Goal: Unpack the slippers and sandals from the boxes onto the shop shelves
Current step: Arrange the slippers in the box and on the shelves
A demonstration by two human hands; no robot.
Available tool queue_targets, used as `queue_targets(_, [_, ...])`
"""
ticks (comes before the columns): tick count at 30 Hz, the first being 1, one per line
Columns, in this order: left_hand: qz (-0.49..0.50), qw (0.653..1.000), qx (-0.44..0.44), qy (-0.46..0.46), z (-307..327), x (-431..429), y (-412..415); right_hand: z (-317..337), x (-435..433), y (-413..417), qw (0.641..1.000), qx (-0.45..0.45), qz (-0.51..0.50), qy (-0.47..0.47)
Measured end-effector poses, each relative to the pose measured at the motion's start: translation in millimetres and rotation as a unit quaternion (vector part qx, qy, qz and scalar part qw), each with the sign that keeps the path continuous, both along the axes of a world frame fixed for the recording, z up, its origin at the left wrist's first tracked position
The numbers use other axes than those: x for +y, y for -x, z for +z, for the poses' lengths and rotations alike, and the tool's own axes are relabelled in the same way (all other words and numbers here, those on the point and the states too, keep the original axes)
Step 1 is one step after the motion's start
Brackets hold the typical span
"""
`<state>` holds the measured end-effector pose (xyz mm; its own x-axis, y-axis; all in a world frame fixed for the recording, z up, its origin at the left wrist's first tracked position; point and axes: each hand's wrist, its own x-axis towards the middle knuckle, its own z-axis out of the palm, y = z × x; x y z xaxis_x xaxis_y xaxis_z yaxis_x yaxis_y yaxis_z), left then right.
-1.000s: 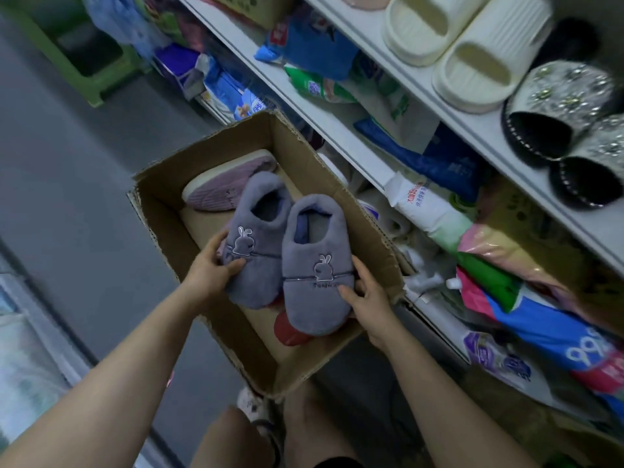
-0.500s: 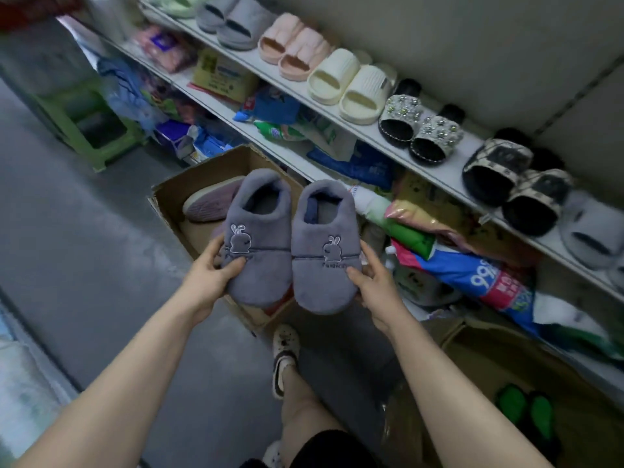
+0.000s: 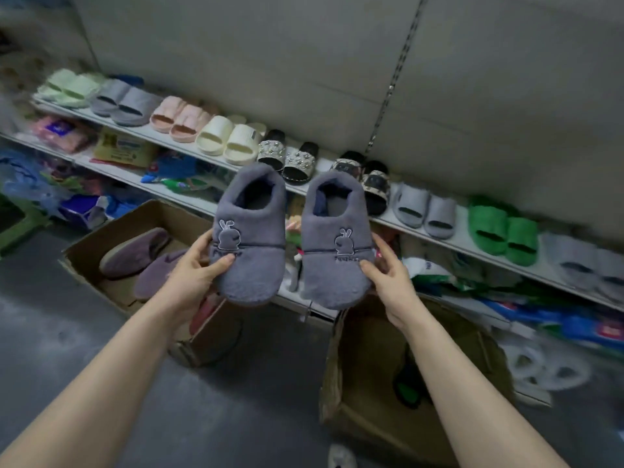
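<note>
Left hand [image 3: 192,265] and right hand [image 3: 388,268] each grip a grey slipper [image 3: 250,251] before the part-filled shelf [image 3: 461,237] at 12 o'clock. Purple slippers [image 3: 135,248] lie unpacked in the box [image 3: 155,214] at 9 o'clock.

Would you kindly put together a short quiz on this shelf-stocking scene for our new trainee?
1. True or false: the left hand and the right hand each grip one of the grey slippers.
2. On the top shelf, which pair stands between the pink slides and the studded sandals? A green, B cream, C grey.
3. Fill in: the cardboard box nearer the left hand holds ____ slippers.
Key: 1 true; 2 B, the cream slides; 3 purple, the purple slippers.
</note>
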<state>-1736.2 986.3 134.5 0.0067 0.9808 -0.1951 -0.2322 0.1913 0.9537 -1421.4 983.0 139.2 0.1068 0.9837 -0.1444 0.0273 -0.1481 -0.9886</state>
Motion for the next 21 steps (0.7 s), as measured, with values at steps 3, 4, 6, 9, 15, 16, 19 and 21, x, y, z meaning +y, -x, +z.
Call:
queue_targets(3, [-0.032, 0.999, -0.003, -0.03, 25.2, 5.8, -37.1, 28.5, -12.5, -38.1, 0.999, -0.007, -0.012, -0.039])
queue_targets(4, [-0.043, 0.998, -0.005, -0.041, 34.3, 7.9, -50.5, 37.1, -15.4, -51.9, 0.999, -0.009, -0.016, -0.049])
queue_targets(6, [-0.056, 0.996, -0.013, -0.061, 50.7, 13.2, -76.9, 54.9, -19.1, -80.6, 0.997, -0.014, -0.023, -0.071])
queue_targets(9, [-0.076, 0.993, -0.006, -0.087, 79.6, 20.2, -121.7, 84.4, -22.1, -127.1, 0.995, -0.012, -0.043, -0.091])
queue_targets(15, [-0.099, 0.98, -0.007, -0.172, 155.2, 28.0, -226.3, 154.5, -25.1, -237.9, 0.978, -0.065, -0.057, -0.189])
queue_targets(16, [-0.1, 0.977, -0.011, -0.189, 169.7, 28.7, -244.3, 167.9, -24.4, -257.7, 0.976, -0.067, -0.058, -0.201])
queue_targets(19, [-0.104, 0.967, -0.022, -0.233, 214.0, 30.6, -299.0, 211.4, -23.5, -311.5, 0.962, -0.081, -0.075, -0.248])
queue_targets(21, [-0.114, 0.958, -0.032, -0.262, 242.3, 32.3, -334.5, 240.0, -24.0, -343.8, 0.951, -0.088, -0.085, -0.283])
